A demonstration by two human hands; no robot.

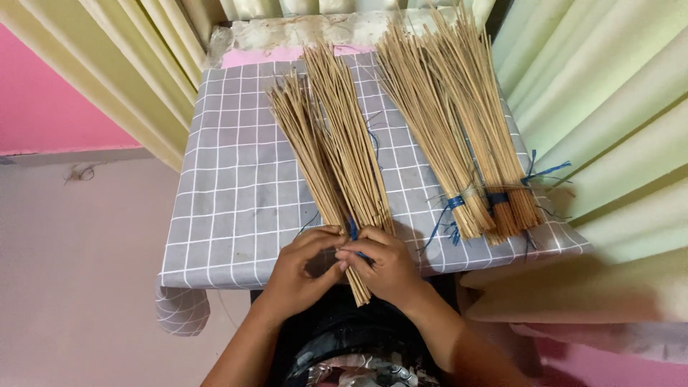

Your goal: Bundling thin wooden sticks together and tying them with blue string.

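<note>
Both hands, left hand (301, 269) and right hand (383, 265), pinch blue string (352, 229) around a stick bundle (333, 143) left of two tied bundles (459, 122).

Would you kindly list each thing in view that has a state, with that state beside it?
Left hand: closed on the near bundle's base.
Right hand: pinching the blue string at that base.
Near bundle of sticks: lying flat, fanned out, blue string at its base, knot not visible.
Two far bundles: lying flat, tied with blue string.
Checked cloth: spread over the table, front edge hanging.
</note>
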